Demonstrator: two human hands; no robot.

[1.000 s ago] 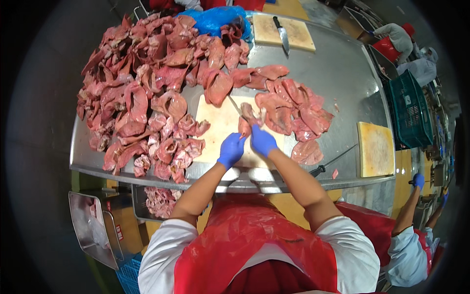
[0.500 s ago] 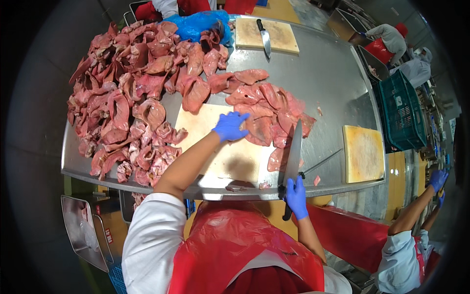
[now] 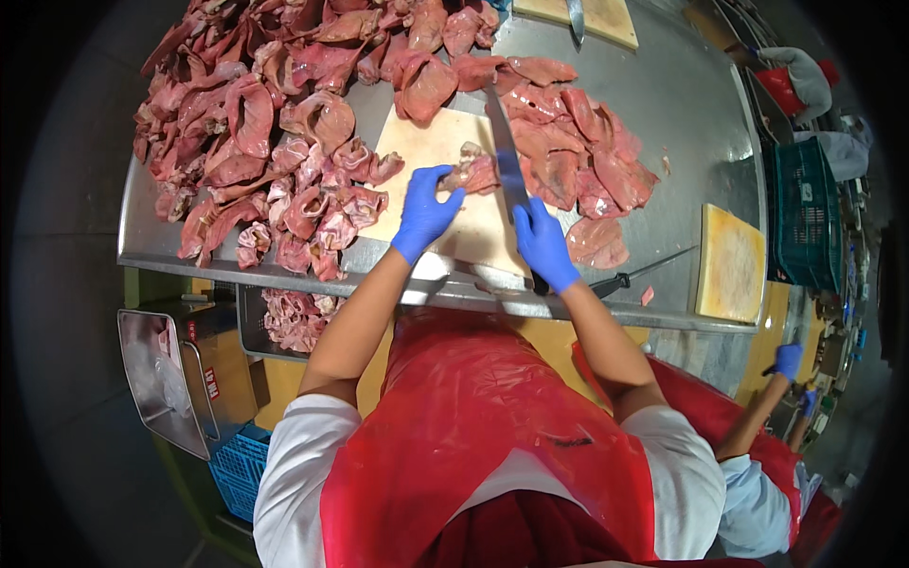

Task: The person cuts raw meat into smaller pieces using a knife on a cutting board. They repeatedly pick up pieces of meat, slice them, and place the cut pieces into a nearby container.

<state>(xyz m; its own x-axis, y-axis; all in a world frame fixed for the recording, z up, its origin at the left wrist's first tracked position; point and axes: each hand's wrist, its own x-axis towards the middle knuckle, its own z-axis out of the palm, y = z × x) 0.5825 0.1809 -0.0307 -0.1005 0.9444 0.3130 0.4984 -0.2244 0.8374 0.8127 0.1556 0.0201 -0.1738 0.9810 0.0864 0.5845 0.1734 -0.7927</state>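
Observation:
A white cutting board [image 3: 407,137] lies on the metal table in front of me, with a crumpled pink piece of meat [image 3: 476,174] on it. My left hand [image 3: 426,216], in a blue glove, curls its fingers and thumb at the left end of that piece. In my blue-gloved right hand [image 3: 546,248] is a long knife [image 3: 507,151]. Its blade points away from me and stands just right of the piece. Flat slices of meat [image 3: 559,142] spread to the right of the blade. A big heap of raw meat pieces [image 3: 251,114] fills the table's left side.
A sharpening steel [image 3: 663,270] and a yellowed board [image 3: 731,263] lie at the right. Another knife [image 3: 576,21] rests on a far board [image 3: 606,14]. A green crate [image 3: 805,213] stands beyond the table edge. Metal bins are lower left; a co-worker [image 3: 772,492] is lower right.
My left hand has gone from the flat slices to a crumpled piece now on the board. My right hand has brought the knife up and left over the board. The view has shifted.

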